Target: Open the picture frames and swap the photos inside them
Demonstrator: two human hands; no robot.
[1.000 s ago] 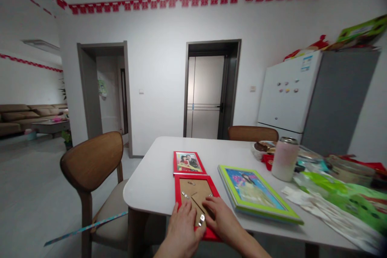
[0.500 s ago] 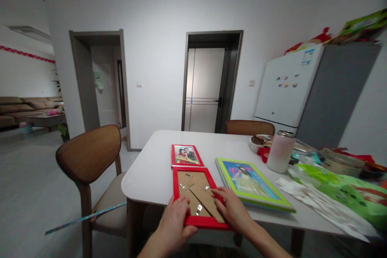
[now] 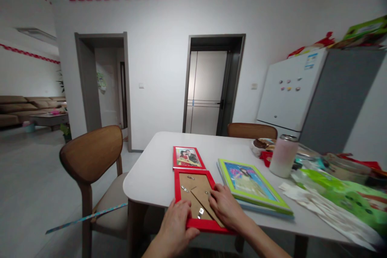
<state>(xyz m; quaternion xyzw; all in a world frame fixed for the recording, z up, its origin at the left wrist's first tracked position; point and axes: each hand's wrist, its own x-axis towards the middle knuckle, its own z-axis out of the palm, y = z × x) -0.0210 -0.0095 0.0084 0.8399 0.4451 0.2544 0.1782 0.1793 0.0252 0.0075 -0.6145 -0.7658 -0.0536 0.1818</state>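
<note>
A red picture frame lies face down at the table's near edge, its brown backboard and small metal clips facing up. A stand piece with a diagonal edge runs across the board. My left hand is closed around the frame's near left corner, thumb along the bottom rail. My right hand has bent fingers pressed at the right-hand clip, which they partly cover. Just beyond lies another red frame with a photo of two people. To the right, a green frame rests on a blue one.
On the white table, a pink-and-white bottle stands at the right. White gloves, a green plastic bag and containers crowd that side. Wooden chairs stand at the left and far side.
My right hand has shifted inward from the frame's right rail onto the backboard, now partly covering the right clip. My left hand keeps its hold. The view has tilted slightly.
</note>
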